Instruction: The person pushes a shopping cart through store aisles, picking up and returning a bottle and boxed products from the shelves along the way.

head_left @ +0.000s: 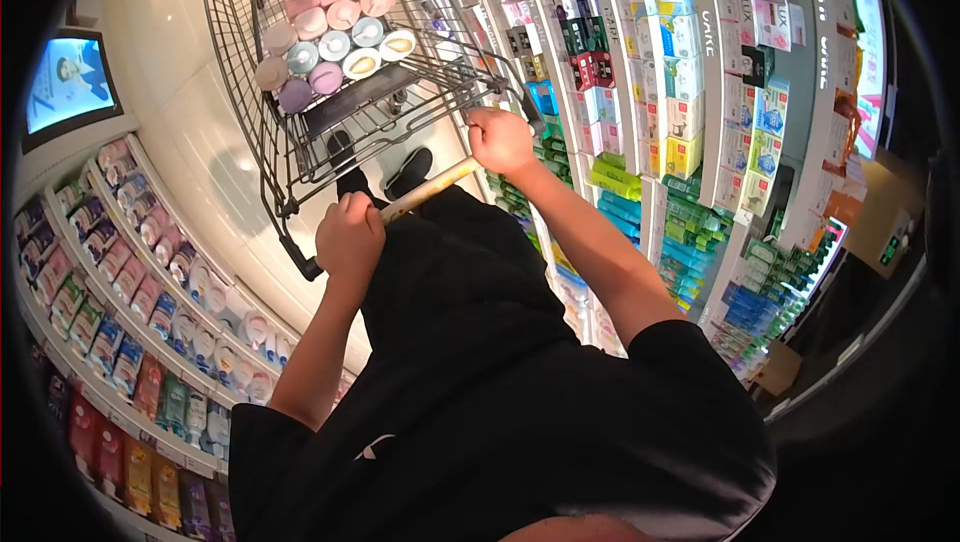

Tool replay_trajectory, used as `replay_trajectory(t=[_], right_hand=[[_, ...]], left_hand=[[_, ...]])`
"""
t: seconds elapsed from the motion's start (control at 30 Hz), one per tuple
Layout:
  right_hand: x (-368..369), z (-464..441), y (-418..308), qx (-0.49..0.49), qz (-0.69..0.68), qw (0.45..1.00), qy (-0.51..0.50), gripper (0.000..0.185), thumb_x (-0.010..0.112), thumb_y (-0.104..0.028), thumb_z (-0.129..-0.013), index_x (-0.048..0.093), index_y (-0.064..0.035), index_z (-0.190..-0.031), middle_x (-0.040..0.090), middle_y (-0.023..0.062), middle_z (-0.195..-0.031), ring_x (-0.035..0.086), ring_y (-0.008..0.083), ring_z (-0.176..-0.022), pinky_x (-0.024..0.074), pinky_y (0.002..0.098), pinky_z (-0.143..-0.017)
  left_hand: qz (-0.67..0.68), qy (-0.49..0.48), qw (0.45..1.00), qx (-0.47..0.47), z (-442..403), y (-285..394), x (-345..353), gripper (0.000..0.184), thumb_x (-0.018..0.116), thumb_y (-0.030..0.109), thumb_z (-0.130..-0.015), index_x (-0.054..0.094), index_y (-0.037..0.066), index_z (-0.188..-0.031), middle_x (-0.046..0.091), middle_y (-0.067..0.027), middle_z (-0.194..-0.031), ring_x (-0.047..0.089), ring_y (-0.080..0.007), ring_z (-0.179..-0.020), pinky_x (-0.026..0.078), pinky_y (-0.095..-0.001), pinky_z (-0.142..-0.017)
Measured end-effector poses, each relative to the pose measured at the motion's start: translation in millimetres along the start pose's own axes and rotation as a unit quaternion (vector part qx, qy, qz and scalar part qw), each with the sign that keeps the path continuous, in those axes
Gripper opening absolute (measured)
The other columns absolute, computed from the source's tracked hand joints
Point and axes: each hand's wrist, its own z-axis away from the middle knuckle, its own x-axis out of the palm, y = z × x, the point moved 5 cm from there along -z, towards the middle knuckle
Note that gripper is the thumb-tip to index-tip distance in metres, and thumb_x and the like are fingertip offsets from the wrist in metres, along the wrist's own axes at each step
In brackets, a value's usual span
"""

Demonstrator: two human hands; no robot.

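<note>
My left hand (350, 235) is wrapped round one end of the pale cart handle (432, 188). Near the other end, my right hand (503, 141) is closed on the same bar. The wire shopping cart (262, 147) stands in front of me. In its basket, several round-topped containers (336, 44) stand close together, in pink, lilac, pale blue and white. Two white ones (361, 64) have a gold oval on top. A dark flat panel (357, 98) lies between these containers and the handle. My fingertips are hidden behind the bar.
Shelves of bottles (150, 382) curve along my left. Shelves of boxes and bottles (665, 72) rise close on my right. A lit screen (70, 85) hangs at upper left. Cardboard boxes (868, 217) are at far right. Tiled floor (170, 32) runs beside the cart.
</note>
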Motion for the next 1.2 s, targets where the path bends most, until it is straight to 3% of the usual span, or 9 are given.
replay_trajectory(t=[0.37, 0.63, 0.9, 0.93, 0.97, 1.0, 1.03, 1.1, 1.2], right_hand=[[-8, 11, 27, 0.011, 0.024, 0.998, -0.064, 0.014, 0.058, -0.019, -0.087, 0.063, -0.0093, -0.08, 0.068, 0.0144, -0.081, 0.07, 0.0405, -0.077, 0.0557, 0.0544, -0.068], [-14, 29, 34, 0.008, -0.002, 1.0, -0.025, 0.015, 0.059, -0.021, -0.087, 0.062, -0.0088, -0.079, 0.069, 0.0112, -0.081, 0.071, 0.0382, -0.078, 0.0575, 0.0533, -0.067], [-9, 45, 43, -0.023, -0.041, 0.997, 0.057, 0.012, 0.059, -0.018, -0.088, 0.064, -0.0082, -0.082, 0.069, 0.0129, -0.081, 0.071, 0.0398, -0.08, 0.0574, 0.0548, -0.069], [2, 49, 50, 0.042, -0.057, 0.997, 0.008, 0.015, 0.06, -0.019, -0.091, 0.066, -0.0084, -0.083, 0.07, 0.013, -0.083, 0.071, 0.0392, -0.083, 0.0578, 0.0541, -0.072], [3, 50, 47, 0.031, -0.06, 0.998, 0.019, 0.016, 0.061, -0.02, -0.095, 0.068, -0.0091, -0.086, 0.071, 0.0123, -0.083, 0.072, 0.0385, -0.085, 0.0575, 0.0533, -0.075], [-2, 57, 44, 0.041, -0.111, 0.993, 0.014, 0.016, 0.061, -0.021, -0.096, 0.073, -0.0114, -0.094, 0.076, 0.0113, -0.098, 0.074, 0.0361, -0.095, 0.0588, 0.0514, -0.079], [-10, 65, 39, 0.011, -0.188, 0.98, 0.062, 0.014, 0.061, -0.02, -0.098, 0.069, -0.0098, -0.093, 0.072, 0.0134, -0.094, 0.072, 0.0374, -0.091, 0.0559, 0.0523, -0.078], [-22, 89, 39, -0.06, -0.264, 0.957, 0.104, 0.008, 0.063, -0.013, -0.097, 0.066, -0.008, -0.103, 0.067, 0.0121, -0.103, 0.069, 0.0376, -0.096, 0.0561, 0.05, -0.081], [-67, 141, 58, -0.032, -0.306, 0.942, 0.135, 0.015, 0.061, -0.012, -0.099, 0.068, -0.0101, -0.112, 0.07, 0.0106, -0.111, 0.071, 0.0353, -0.1, 0.0576, 0.0479, -0.085]], left_hand=[[0.065, -0.027, 0.997, 0.023, 11, 31, 21, 0.009, 0.064, 0.019, -0.098, 0.063, 0.013, -0.091, 0.063, -0.0069, -0.091, 0.064, -0.0326, -0.084, 0.053, -0.0489, -0.072], [0.025, -0.054, 0.998, 0.017, 18, 42, 27, 0.01, 0.061, 0.02, -0.101, 0.065, 0.015, -0.093, 0.067, -0.0063, -0.09, 0.067, -0.0321, -0.087, 0.055, -0.0497, -0.074], [-0.034, -0.037, 0.999, -0.021, 24, 52, 24, 0.022, 0.055, 0.022, -0.103, 0.07, 0.009, -0.093, 0.073, -0.0156, -0.088, 0.071, -0.0419, -0.085, 0.054, -0.055, -0.074], [-0.039, -0.019, 0.999, -0.004, 28, 56, 24, 0.024, 0.054, 0.022, -0.103, 0.07, 0.007, -0.092, 0.073, -0.0175, -0.087, 0.07, -0.0428, -0.083, 0.054, -0.055, -0.073], [-0.047, 0.029, 0.998, 0.024, 31, 52, 28, 0.022, 0.057, 0.021, -0.101, 0.071, 0.01, -0.089, 0.072, -0.0174, -0.085, 0.07, -0.0422, -0.082, 0.054, -0.0558, -0.072], [-0.05, 0.024, 0.998, 0.018, 32, 49, 32, 0.022, 0.057, 0.021, -0.101, 0.07, 0.01, -0.088, 0.072, -0.0178, -0.085, 0.07, -0.0429, -0.081, 0.054, -0.0555, -0.072], [-0.052, 0.018, 0.998, 0.012, 34, 50, 33, 0.022, 0.056, 0.021, -0.102, 0.069, 0.009, -0.088, 0.072, -0.0183, -0.085, 0.069, -0.0436, -0.081, 0.053, -0.0552, -0.072], [-0.065, 0.02, 0.997, 0.048, 37, 58, 33, 0.023, 0.055, 0.021, -0.102, 0.068, 0.008, -0.088, 0.071, -0.0194, -0.086, 0.068, -0.0453, -0.081, 0.052, -0.0556, -0.071], [-0.102, 0.043, 0.993, 0.034, 39, 56, 41, 0.026, 0.052, 0.025, -0.102, 0.068, 0.006, -0.092, 0.071, -0.0209, -0.088, 0.068, -0.0481, -0.083, 0.051, -0.0585, -0.073]])
